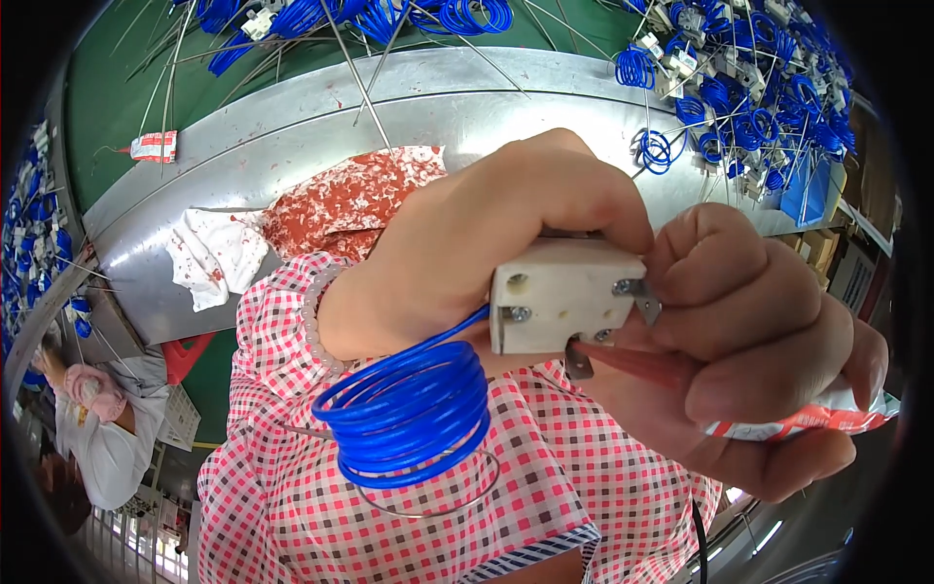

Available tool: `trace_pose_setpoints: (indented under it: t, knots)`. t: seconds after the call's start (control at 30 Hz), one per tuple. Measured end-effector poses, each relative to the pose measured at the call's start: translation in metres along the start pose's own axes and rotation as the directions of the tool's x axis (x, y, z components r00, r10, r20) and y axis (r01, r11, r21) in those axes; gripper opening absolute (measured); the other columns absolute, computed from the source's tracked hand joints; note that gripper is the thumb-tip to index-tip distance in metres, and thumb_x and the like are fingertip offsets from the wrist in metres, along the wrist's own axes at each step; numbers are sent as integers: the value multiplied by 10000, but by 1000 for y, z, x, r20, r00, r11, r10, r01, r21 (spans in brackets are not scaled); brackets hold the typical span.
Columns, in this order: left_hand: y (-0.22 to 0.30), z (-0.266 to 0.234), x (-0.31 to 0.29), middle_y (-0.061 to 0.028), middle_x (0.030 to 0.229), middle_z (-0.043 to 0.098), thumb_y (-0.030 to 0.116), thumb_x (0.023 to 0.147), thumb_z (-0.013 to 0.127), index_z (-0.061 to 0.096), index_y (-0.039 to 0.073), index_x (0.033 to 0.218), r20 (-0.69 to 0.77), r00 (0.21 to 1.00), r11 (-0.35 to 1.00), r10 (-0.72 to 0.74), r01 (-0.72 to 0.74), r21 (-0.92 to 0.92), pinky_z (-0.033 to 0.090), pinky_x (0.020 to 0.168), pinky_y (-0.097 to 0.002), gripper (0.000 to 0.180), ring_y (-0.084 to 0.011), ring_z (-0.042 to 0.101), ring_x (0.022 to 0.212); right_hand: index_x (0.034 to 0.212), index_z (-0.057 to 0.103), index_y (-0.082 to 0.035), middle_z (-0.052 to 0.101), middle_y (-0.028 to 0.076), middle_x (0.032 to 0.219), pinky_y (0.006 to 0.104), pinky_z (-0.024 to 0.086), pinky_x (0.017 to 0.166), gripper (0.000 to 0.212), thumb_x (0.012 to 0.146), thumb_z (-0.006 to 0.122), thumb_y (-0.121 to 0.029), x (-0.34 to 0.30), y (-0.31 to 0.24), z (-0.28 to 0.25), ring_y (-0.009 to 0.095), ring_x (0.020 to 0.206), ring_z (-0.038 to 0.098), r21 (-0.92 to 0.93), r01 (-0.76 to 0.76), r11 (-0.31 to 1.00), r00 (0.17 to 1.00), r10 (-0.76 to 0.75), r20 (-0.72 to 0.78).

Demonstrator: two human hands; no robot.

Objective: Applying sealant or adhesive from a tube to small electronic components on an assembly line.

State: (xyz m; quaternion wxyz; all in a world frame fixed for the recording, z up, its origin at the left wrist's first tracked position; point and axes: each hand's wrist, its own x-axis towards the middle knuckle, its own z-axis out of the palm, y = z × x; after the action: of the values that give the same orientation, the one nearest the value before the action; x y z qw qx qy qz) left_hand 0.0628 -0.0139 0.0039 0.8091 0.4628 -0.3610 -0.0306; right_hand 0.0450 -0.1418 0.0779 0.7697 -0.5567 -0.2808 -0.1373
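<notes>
Close to the camera, my left hand (486, 224) is closed round a white block-shaped thermostat (555, 302) with screws and metal tabs on its face. From the block hangs a coil of blue capillary tube (404, 414), ending in a thin bare metal loop below. My right hand (749, 331) is wrapped round a squeeze tube (808, 420), red and white, mostly hidden by the fingers. The tube's pinkish-red nozzle (632, 362) points left, its tip at a hole low on the block's face, beside a metal tab. Whether the tip touches cannot be made out.
A red-stained cloth (331, 204) and a white glove-like cloth (214, 255) lie on the metal bench (136, 253). Another red-and-white tube (154, 147) rests on the green surface. Several blue-coiled thermostats (749, 97) are heaped at the back right. A co-worker (102, 419) is at the far left.
</notes>
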Motion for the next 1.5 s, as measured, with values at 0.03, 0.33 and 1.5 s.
trace_pose_setpoints:
  t: [0.03, 0.33, 1.5]
  knots:
    - [2, -5, 1, -209, 825, 572, 237, 567, 806, 522, -136, 928, 60, 998, 999, -25, 27, -30, 473, 546, -263, 592, -214, 590, 635, 1025, 462, 12, 500, 19, 605, 259, 270, 429, 443, 878, 349, -390, 0, 0, 0, 115, 417, 325, -7, 22, 1000, 1000, -22, -4]
    - [10, 2, -2, -199, 881, 535, 217, 632, 778, 499, -123, 932, 5, 997, 997, -75, 75, -22, 458, 593, -240, 533, -180, 565, 701, 989, 479, 15, 511, 2, 602, 245, 266, 410, 434, 865, 388, -391, 2, -2, 5, 104, 426, 317, -4, 9, 1000, 998, -9, -58]
    - [6, 11, -10, -167, 807, 514, 394, 732, 683, 444, -83, 978, -160, 971, 961, -180, 139, -240, 407, 522, -179, 588, -120, 509, 621, 1081, 425, -12, 483, -6, 713, 261, 244, 457, 446, 870, 453, -403, -11, 26, 38, 92, 454, 295, -82, 371, 925, 816, -367, -447]
